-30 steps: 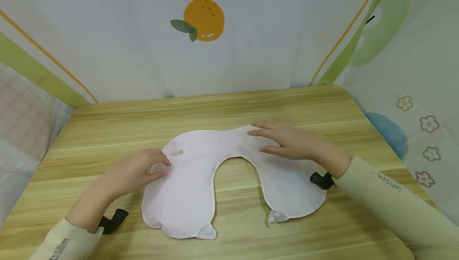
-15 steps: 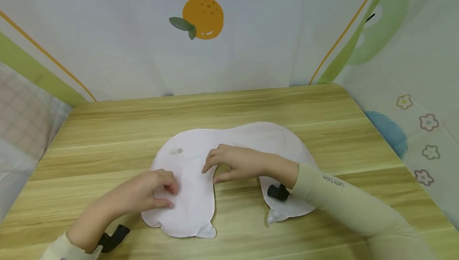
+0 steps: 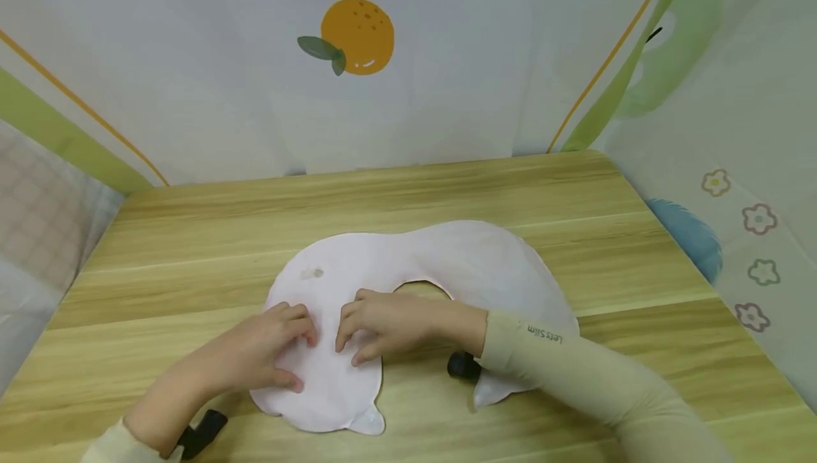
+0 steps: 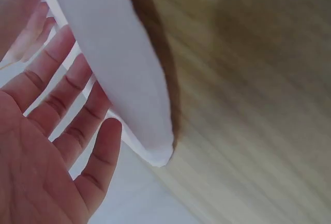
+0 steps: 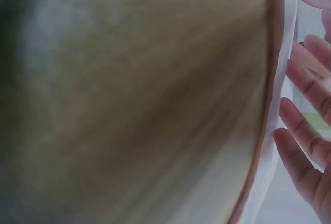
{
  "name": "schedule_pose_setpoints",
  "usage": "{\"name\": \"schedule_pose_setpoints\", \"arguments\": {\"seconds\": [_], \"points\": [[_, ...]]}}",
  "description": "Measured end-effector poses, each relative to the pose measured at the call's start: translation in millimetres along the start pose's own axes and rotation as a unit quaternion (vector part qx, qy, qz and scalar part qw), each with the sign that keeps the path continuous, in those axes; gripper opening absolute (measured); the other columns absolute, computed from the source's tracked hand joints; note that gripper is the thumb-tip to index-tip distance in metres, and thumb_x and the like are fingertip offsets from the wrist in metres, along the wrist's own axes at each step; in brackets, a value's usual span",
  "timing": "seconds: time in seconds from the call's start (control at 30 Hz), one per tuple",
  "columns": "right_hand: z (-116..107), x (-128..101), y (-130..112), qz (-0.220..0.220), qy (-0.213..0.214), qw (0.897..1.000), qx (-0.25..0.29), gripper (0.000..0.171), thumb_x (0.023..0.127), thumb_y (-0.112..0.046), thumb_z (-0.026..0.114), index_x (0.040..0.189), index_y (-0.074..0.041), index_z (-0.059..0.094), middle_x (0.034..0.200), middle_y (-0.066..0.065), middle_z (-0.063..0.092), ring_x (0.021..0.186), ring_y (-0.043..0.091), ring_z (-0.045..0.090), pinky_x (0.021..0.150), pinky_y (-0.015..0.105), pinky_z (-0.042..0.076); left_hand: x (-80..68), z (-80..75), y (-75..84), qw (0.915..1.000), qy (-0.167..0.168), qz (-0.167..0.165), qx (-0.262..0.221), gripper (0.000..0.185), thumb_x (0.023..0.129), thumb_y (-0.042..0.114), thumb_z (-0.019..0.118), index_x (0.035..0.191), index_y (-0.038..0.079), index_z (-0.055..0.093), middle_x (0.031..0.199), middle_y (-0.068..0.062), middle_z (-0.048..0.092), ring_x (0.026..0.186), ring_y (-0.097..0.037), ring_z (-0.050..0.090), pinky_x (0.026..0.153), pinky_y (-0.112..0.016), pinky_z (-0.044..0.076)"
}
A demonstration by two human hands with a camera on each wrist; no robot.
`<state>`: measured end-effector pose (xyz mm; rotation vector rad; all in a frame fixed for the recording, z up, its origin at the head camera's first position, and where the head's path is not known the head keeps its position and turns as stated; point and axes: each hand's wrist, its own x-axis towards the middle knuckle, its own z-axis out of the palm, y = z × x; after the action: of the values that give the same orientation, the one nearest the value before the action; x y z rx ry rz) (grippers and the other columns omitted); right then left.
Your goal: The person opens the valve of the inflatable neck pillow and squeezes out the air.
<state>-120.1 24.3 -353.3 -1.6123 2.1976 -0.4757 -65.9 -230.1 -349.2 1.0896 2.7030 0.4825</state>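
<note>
A pale pink-white U-shaped neck pillow (image 3: 491,264) lies rather flat on the table, its two lobes toward me. A small clear valve (image 3: 314,274) shows on its upper left part, and a tab (image 3: 368,421) sticks out at the left lobe's end. My left hand (image 3: 258,353) rests on that lobe's outer edge, fingers loosely bent and thumb apart. Over the inner edge of the same lobe is my right hand (image 3: 386,325), fingers loosely bent, facing the left. In the left wrist view, relaxed fingertips (image 4: 77,74) touch the pillow's side. Neither hand grips it.
The wood-grain table (image 3: 223,236) extends around the pillow. Behind it hangs a white printed curtain (image 3: 447,94) with an orange drawing; more printed cloth (image 3: 721,236) lines the right side. A black wrist-camera piece (image 3: 203,434) sits under the left wrist, and another (image 3: 464,366) by the right.
My right hand has moved left and nearer, from the pillow's upper right part to its left lobe. My left hand has slid slightly down that lobe. The pillow has stayed in place.
</note>
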Motion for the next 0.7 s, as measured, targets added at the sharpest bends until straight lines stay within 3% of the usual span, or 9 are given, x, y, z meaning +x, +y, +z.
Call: {"name": "schedule_pose_setpoints", "arguments": {"seconds": [0.23,0.4,0.7], "points": [[7.6,2.5,-1.4,0.024,0.005,0.999,-0.039,0.026,0.09,-0.034,0.073,0.115,-0.027,0.073,0.118,-0.013,0.061,0.102,0.006,0.045,0.083,0.012,0.04,-3.6,3.2,2.7,0.9986,0.006,-0.038,0.036,0.057,0.062,0.046,0.088,0.106,0.025,0.059,0.115,0.012,0.054,0.106,-0.013,0.048,0.069,-0.033,0.045],[9.5,3.2,-2.8,0.044,0.006,0.996,-0.071,0.03,0.087,-0.038,0.075,0.117,-0.031,0.071,0.12,-0.011,0.056,0.109,0.008,0.044,0.08,0.014,0.043,-5.3,3.9,3.3,0.9983,0.008,-0.045,0.036,0.066,0.063,0.044,0.088,0.118,0.021,0.059,0.133,0.001,0.054,0.125,-0.025,0.048,0.074,-0.048,0.05],[8.4,5.2,-2.9,0.095,-0.006,0.989,-0.111,0.054,0.085,-0.041,0.077,0.134,-0.028,0.058,0.139,-0.004,0.046,0.127,0.017,0.041,0.093,0.026,0.05,-5.4,4.7,1.4,0.9985,0.004,-0.05,0.022,0.084,0.064,0.042,0.089,0.134,0.013,0.055,0.149,-0.007,0.047,0.136,-0.031,0.045,0.082,-0.061,0.051]]}}
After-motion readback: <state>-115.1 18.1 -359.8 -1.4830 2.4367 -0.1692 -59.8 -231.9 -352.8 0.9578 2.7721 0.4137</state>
